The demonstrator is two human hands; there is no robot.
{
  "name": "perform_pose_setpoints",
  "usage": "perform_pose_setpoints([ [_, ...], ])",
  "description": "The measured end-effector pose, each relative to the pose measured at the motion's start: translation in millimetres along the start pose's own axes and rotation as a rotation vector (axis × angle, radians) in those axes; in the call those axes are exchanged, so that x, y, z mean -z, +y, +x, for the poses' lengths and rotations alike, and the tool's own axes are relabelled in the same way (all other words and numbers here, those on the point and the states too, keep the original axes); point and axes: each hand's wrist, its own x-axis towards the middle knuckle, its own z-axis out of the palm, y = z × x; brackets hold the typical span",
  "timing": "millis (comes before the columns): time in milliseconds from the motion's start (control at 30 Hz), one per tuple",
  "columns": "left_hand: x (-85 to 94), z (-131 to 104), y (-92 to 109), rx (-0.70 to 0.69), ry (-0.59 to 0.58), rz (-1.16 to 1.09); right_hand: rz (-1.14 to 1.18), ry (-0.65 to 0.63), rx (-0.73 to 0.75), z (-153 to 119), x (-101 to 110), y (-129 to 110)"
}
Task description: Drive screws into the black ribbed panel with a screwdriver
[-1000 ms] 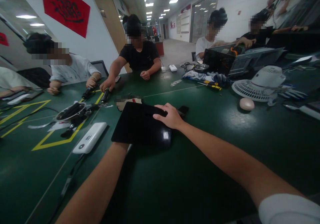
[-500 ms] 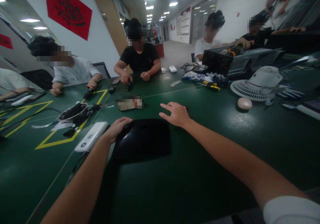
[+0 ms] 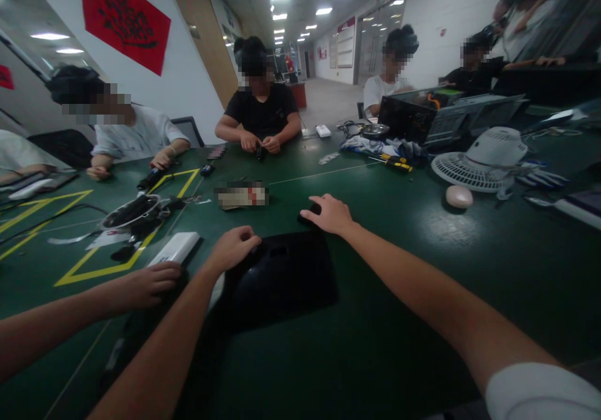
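A dark, glossy panel (image 3: 286,276) with a small rectangular recess near its far edge lies on the green table before me. My left hand (image 3: 235,248) is closed at its far left corner, fingers curled over the edge. Beyond the far right corner, my right hand (image 3: 331,213) curls round a small black object (image 3: 307,213), thumb on the near side and fingers above. Most of that object is covered, so its kind is unclear. Another person's hand (image 3: 162,279) reaches in from the left and touches a white power bank (image 3: 181,245).
A pixelated box (image 3: 241,196) lies past the panel. To the right stand a white fan (image 3: 498,151), a pinkish rounded object (image 3: 459,196), a screwdriver (image 3: 397,163) and an opened computer case (image 3: 436,116). Cables and a round-rimmed item (image 3: 131,213) lie left. Several people sit around the table.
The panel has shifted slightly right and nearer, with my left hand on it. My right hand's fingers have closed on the small black object. Another person's arm has come in from the left.
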Motion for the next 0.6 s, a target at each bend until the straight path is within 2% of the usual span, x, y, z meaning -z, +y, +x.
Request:
perform_pose_setpoints([
  [100,-11.4,4.7,6.4,-0.061,0.01,0.026,0.056,0.033,0.082,8.2,-7.4,3.2],
  [200,-19.6,6.0,8.7,-0.085,0.054,0.027,0.047,0.102,0.054,14.6,3.5,30.8],
  [367,-27.7,-3.6,9.8,-0.055,0.13,0.013,-0.155,0.389,-0.372,10.3,54.5,106.4],
  [467,-31.7,-5.7,8.5,-0.06,0.146,-0.015,-0.2,0.486,-0.543,14.1,76.4,161.2],
  [600,-35.2,-5.1,6.5,-0.055,0.151,0.022,-0.207,0.421,-0.755,30.4,81.4,222.0],
])
